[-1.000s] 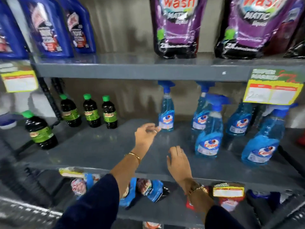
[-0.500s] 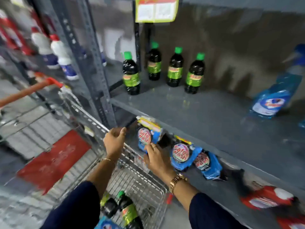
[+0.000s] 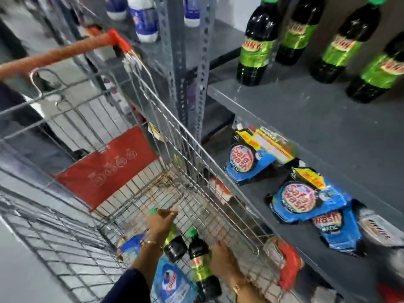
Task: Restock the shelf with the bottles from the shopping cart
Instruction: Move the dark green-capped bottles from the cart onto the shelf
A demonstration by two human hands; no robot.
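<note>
Inside the wire shopping cart, my left hand curls around the neck of a dark bottle with a green cap and green label. A second dark bottle lies beside it, and my right hand rests against its right side with fingers stretched out, not wrapped around it. A blue spray bottle lies under my left forearm. On the grey shelf to the right stand several matching dark bottles.
The cart's orange handle is at upper left, its red seat flap in the middle. A perforated steel upright stands between cart and shelf. Blue Safewash pouches lie on the lower shelf. White bottles stand behind.
My view has swung down and left from the shelf to the cart. Both hands left the cart rim and went down inside it to the bottles at the bottom.
</note>
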